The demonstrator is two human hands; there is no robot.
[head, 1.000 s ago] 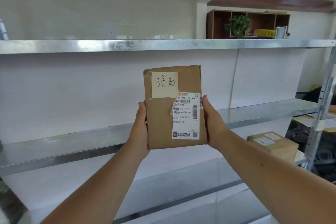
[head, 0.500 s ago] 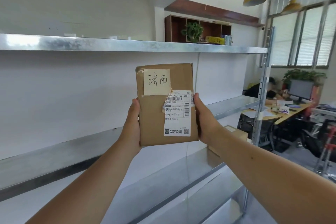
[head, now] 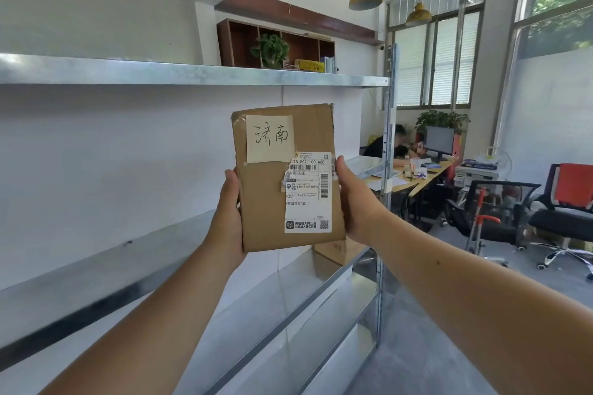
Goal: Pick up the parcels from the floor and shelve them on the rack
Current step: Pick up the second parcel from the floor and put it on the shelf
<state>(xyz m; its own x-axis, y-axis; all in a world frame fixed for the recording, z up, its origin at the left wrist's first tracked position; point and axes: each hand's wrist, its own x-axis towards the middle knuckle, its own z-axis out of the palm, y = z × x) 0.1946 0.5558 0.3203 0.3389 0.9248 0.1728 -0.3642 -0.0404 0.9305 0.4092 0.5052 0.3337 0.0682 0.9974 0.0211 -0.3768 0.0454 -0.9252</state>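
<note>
View swung right over the last second: rack's end upright [head: 389, 144] now in frame, office desk [head: 426, 175] and chairs [head: 500, 212] visible past it. Parcel [head: 287, 179] unchanged in the grip, upright, label side facing back, level with the gap between top shelf [head: 192, 75] and middle shelf [head: 106, 269]. Not yet shelved.

Left hand [head: 226, 224] clamped on parcel's left edge, right hand [head: 354, 202] on its right edge; thumbs wrapped to the front, remaining fingers hidden behind the cardboard. Both pressed flat, no gap seen.

Likely meaning: scanning along the rack for a slot, heading toward the upright end.

Edges, relative to the parcel:
- Middle shelf lip just below and behind, running off left; bare along its visible length.
- Top shelf lip above, with clear height to spare for standing the parcel up.
- Upright post right of it, close to right wrist; watch the elbow there.
- Second brown box [head: 337, 250] directly beneath, on a lower shelf [head: 288, 298], partly hidden.

Room: wide open left of the parcel, tighter right. Straight push forward onto middle shelf looks unobstructed.
</note>
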